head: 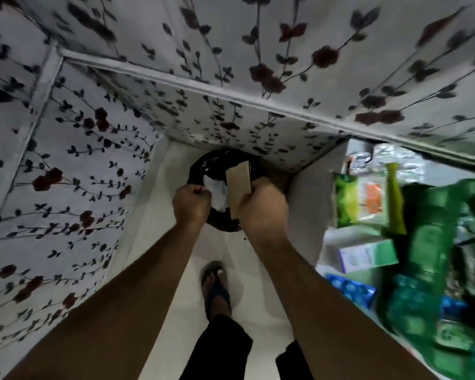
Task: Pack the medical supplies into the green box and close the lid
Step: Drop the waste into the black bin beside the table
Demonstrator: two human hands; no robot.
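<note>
My right hand [261,208] is shut on a flat brown cardboard piece [239,185], holding it over a black round bin [200,171] on the floor. My left hand [191,205] is closed in a fist beside it, touching a crumpled white scrap [217,193]; whether it grips the scrap is unclear. At the right edge lies a blurred pile of medical supplies: a green packet [348,198], a white and green carton [368,255], blue blister packs [351,290] and green packaging [433,242]. No green box can be told apart from that pile.
Floral-papered walls [66,174] close in on the left and behind the bin. A floral-covered surface edge [231,91] runs overhead across the view. My foot in a blue sandal [215,289] stands on the white tiled floor [176,311] below the bin.
</note>
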